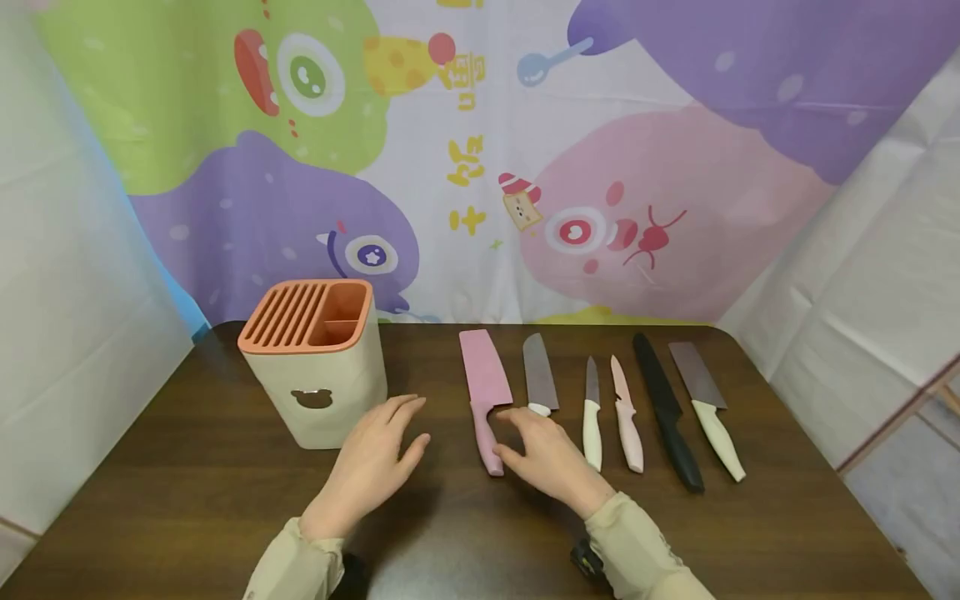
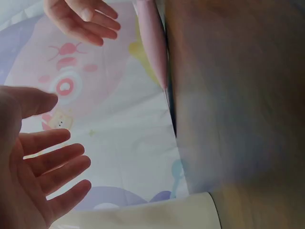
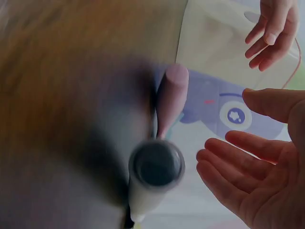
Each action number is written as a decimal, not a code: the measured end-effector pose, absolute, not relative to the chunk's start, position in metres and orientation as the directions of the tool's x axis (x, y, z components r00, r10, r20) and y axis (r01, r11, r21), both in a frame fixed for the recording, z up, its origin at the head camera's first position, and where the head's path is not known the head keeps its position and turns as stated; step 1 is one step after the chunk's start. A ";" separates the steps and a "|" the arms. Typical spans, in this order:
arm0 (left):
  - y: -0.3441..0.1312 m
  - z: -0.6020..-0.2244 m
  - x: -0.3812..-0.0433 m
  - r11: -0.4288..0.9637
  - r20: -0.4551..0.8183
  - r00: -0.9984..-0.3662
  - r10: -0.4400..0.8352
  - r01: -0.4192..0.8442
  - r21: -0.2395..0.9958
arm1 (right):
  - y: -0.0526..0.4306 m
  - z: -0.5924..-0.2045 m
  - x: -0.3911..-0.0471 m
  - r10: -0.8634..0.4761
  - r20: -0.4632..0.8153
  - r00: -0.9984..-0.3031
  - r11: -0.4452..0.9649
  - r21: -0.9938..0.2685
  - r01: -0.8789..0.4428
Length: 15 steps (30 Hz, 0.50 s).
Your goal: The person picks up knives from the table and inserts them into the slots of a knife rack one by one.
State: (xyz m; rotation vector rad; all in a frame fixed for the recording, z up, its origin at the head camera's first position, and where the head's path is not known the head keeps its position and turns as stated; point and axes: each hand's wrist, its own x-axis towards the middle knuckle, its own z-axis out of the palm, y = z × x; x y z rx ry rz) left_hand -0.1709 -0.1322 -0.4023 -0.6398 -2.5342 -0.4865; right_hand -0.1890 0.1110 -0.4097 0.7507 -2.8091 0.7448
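Note:
My left hand hovers with fingers spread beside a cream knife block that has an orange slotted top. Nothing is in its grasp, and the left wrist view shows its bare palm. The right hand, also loosely extended and holding nothing, is over the table just right of a pink cleaver. Its fingertips overlap the cleaver's handle in the head view. Partly hidden behind that hand is a grey-bladed knife with a white handle. In the right wrist view a pink handle shows beyond a pale one.
Further right lie a small white-handled knife, a small pink knife, a long black knife and a cream-handled cleaver. A cartoon-printed curtain hangs behind the dark wooden table. White sheets flank both sides.

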 end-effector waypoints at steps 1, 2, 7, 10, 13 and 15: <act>-0.134 -0.402 -0.170 0.834 0.531 -0.777 0.339 0.510 0.213 | 0.110 -0.410 -0.189 -0.439 0.244 -0.864 0.753 -0.425 -0.503; -0.136 -0.402 -0.169 0.839 0.536 -0.778 0.329 0.501 0.212 | 0.108 -0.411 -0.189 -0.445 0.235 -0.864 0.755 -0.420 -0.503; -0.147 -0.400 -0.165 0.868 0.560 -0.786 0.261 0.445 0.220 | 0.103 -0.415 -0.187 -0.443 0.176 -0.879 0.781 -0.406 -0.474; -0.155 -0.398 -0.162 0.884 0.560 -0.803 0.205 0.397 0.245 | 0.101 -0.418 -0.187 -0.429 0.141 -0.892 0.796 -0.408 -0.448; -0.164 -0.397 -0.160 0.893 0.564 -0.812 0.151 0.357 0.275 | 0.100 -0.420 -0.187 -0.420 0.122 -0.899 0.807 -0.404 -0.431; -0.169 -0.398 -0.158 0.896 0.567 -0.815 0.117 0.333 0.294 | 0.099 -0.420 -0.186 -0.419 0.116 -0.900 0.811 -0.398 -0.429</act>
